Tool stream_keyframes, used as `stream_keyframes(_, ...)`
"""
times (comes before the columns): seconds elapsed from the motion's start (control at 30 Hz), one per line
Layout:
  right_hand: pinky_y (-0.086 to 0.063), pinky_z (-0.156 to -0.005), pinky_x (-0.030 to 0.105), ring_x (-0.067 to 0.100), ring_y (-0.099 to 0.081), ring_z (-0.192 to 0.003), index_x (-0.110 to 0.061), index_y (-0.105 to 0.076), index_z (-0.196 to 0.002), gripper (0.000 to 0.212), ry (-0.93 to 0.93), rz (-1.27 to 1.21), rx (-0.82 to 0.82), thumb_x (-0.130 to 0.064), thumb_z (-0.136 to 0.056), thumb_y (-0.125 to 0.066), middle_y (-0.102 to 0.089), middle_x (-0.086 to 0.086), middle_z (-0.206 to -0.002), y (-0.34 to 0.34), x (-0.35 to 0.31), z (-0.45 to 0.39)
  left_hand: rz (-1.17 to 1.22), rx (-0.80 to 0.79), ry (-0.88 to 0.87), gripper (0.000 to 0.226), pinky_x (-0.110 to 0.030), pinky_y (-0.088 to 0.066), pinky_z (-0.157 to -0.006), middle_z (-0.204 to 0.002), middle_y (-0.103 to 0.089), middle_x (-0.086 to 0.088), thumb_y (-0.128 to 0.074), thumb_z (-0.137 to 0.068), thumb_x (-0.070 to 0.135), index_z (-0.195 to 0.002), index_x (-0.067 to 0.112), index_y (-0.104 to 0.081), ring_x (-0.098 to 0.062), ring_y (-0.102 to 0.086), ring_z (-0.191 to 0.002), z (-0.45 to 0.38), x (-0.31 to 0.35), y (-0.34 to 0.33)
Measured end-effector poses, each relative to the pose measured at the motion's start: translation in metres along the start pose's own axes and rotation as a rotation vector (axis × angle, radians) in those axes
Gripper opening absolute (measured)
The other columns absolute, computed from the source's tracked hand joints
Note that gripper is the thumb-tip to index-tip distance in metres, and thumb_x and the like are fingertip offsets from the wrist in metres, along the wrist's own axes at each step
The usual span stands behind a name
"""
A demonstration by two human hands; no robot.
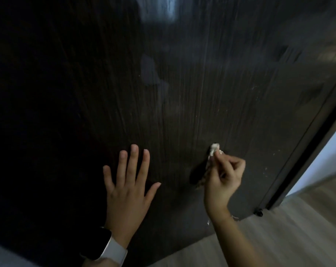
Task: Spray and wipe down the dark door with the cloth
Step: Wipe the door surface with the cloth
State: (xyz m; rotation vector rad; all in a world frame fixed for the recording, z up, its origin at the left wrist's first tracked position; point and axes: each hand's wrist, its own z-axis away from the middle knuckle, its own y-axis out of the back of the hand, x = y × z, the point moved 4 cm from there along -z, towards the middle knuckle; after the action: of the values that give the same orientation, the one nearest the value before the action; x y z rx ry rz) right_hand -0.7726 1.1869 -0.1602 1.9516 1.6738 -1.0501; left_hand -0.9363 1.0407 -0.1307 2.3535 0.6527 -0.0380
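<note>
The dark wood-grain door fills most of the view, with faint vertical streaks and pale specks near its right edge. My left hand lies flat on the lower part of the door, fingers spread and straight. My right hand is to its right, fingers curled, pinching a small bunched pale cloth whose tip presses against the door. A patterned part of the cloth hangs under the hand. No spray bottle is in view.
The door's right edge runs down to a small black stopper at the bottom corner. Light wooden floor lies below and to the right. A bright opening shows past the door edge at right.
</note>
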Motion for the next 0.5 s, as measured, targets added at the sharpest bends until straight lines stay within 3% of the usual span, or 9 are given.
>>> stream_keyframes(0.2,-0.048,-0.086,0.018,0.007,-0.054,-0.099,-0.006,-0.074,-0.104,0.027,0.134,0.06,-0.295,0.008,-0.084,-0.064,-0.048,0.01,-0.1,-0.024,-0.02,0.068,0.07,-0.007,-0.024,0.09,-0.048,0.012,-0.119,-0.165,0.012,-0.006,-0.047,-0.087,0.049,-0.158,0.019,0.001,-0.025,0.009,-0.152,0.002,-0.001,0.003)
stream_keyframes(0.3,-0.051,-0.078,0.019,0.005,-0.057,-0.09,-0.015,-0.074,-0.098,0.032,-0.003,0.061,-0.365,0.011,-0.08,-0.069,-0.049,-0.001,-0.096,-0.007,0.0,0.078,0.135,-0.006,-0.025,0.087,-0.047,0.012,-0.119,-0.165,0.012,-0.006,-0.051,-0.089,0.045,-0.158,0.02,-0.004,-0.024,0.009,-0.152,0.0,-0.002,0.008)
stream_keyframes(0.37,-0.051,-0.073,0.02,0.006,-0.057,-0.079,-0.024,-0.074,-0.09,0.03,-0.14,0.098,-0.41,0.004,-0.081,-0.073,-0.05,-0.006,-0.088,0.014,0.017,0.08,0.259,0.012,0.033,0.08,-0.047,0.011,-0.121,-0.165,0.004,-0.006,-0.06,-0.091,0.037,-0.156,0.019,-0.017,-0.024,0.006,-0.153,0.003,0.006,0.014)
stream_keyframes(0.5,-0.047,-0.072,0.013,0.007,-0.057,-0.076,-0.033,-0.072,-0.088,0.031,-0.398,0.161,-0.342,-0.004,-0.08,-0.075,-0.054,0.003,-0.084,0.068,0.052,0.085,0.568,0.063,0.099,0.066,-0.044,0.004,-0.123,-0.163,-0.016,-0.009,-0.063,-0.089,0.028,-0.149,0.019,-0.037,-0.027,-0.009,-0.152,0.019,0.046,0.022)
